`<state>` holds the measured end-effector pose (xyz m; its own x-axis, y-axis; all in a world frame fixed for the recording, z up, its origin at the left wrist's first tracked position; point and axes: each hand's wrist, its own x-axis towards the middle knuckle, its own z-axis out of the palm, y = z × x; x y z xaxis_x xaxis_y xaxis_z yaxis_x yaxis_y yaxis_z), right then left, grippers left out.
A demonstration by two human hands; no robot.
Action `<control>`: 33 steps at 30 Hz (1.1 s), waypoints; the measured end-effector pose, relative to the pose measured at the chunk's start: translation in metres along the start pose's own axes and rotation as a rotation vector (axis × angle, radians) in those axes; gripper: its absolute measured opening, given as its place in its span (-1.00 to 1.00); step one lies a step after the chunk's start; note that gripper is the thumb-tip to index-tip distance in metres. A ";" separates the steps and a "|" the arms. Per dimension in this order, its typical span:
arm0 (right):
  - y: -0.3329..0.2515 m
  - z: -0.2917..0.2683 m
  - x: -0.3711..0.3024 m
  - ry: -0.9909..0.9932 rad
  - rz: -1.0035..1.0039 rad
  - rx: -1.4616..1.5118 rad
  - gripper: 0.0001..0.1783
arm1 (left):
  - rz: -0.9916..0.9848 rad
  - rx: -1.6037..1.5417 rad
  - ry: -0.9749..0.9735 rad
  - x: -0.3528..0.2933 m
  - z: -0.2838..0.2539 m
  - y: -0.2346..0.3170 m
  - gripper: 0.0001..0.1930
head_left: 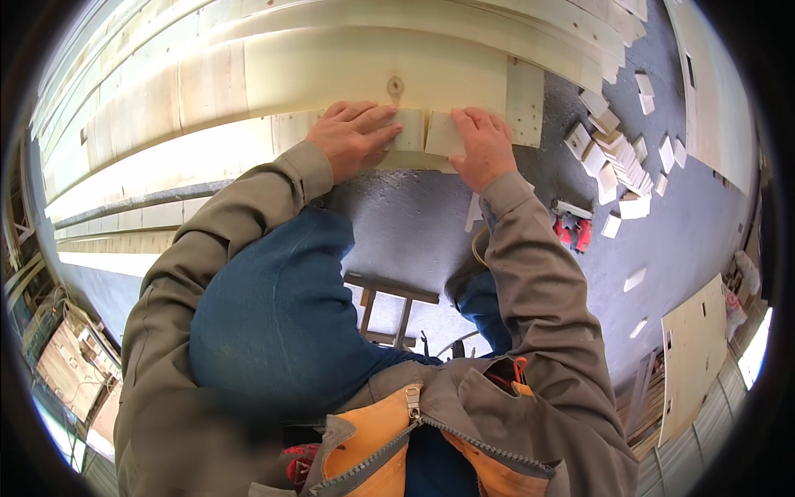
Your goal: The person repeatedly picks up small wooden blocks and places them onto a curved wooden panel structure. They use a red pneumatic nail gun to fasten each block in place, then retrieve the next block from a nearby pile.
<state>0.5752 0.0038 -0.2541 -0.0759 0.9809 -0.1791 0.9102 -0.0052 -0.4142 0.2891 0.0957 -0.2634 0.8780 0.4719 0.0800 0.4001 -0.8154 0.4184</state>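
Long pale wooden boards lie in front of me, and the nearest wide board [331, 70] has a dark knot. Along its near edge runs a narrow row of small wooden pieces. My left hand [352, 139] rests on this edge with its fingers stretched out to the right, beside a small wooden piece [409, 129]. Just right of that, my right hand [483, 151] grips a small square wooden block [444, 135] at its right side, thumb toward me. The block sits slightly askew, with a narrow gap between it and the piece on its left.
A loose pile of small wooden blocks [621, 161] lies on the grey floor [662, 248] at the right. Nearer is a red and silver tool [572, 228]. A wooden stool or frame [391, 288] stands below my legs. A large panel [694, 356] leans at lower right.
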 end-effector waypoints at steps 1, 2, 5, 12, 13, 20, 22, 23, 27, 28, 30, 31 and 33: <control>-0.002 0.002 0.005 0.012 -0.028 0.000 -0.16 | 0.003 0.007 0.011 -0.001 0.000 -0.001 -0.42; -0.002 0.003 0.010 0.025 -0.056 0.002 -0.18 | 0.006 0.013 0.021 -0.001 0.000 -0.004 -0.42; -0.001 0.002 0.013 0.018 -0.080 0.042 -0.22 | 0.010 0.004 0.033 -0.002 0.001 -0.004 -0.43; 0.002 0.005 0.015 0.006 -0.078 0.085 -0.21 | -0.009 -0.004 0.049 0.001 0.001 -0.001 -0.44; 0.004 0.005 0.015 -0.002 -0.078 0.078 -0.19 | -0.010 -0.014 0.043 0.004 0.000 -0.001 -0.42; 0.010 -0.002 0.008 0.000 -0.018 0.170 0.04 | -0.068 -0.065 0.058 0.022 -0.002 0.009 -0.24; 0.024 -0.013 0.000 0.043 0.018 0.209 0.08 | -0.073 -0.069 0.053 0.027 0.000 0.010 -0.20; 0.035 -0.019 -0.005 0.073 0.028 0.222 0.09 | -0.092 -0.072 0.044 0.028 0.001 0.011 -0.19; 0.078 -0.042 -0.037 0.155 0.197 0.224 0.00 | -0.149 -0.080 0.033 0.028 0.000 0.011 -0.12; 0.092 -0.042 -0.048 0.165 0.253 0.231 -0.02 | -0.147 -0.086 0.034 0.029 -0.001 0.011 -0.11; 0.114 -0.034 -0.069 0.175 0.380 0.282 -0.08 | -0.147 -0.094 0.036 0.029 -0.002 0.010 -0.09; 0.121 -0.031 -0.075 0.182 0.441 0.308 -0.10 | -0.145 -0.092 0.040 0.029 -0.002 0.010 -0.09; 0.133 -0.026 -0.084 0.216 0.486 0.351 -0.14 | -0.136 -0.093 0.047 0.029 -0.002 0.011 -0.07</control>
<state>0.7130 -0.0744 -0.2709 0.4294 0.8675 -0.2511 0.6299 -0.4869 -0.6051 0.3188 0.1010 -0.2547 0.8032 0.5929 0.0578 0.4868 -0.7091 0.5101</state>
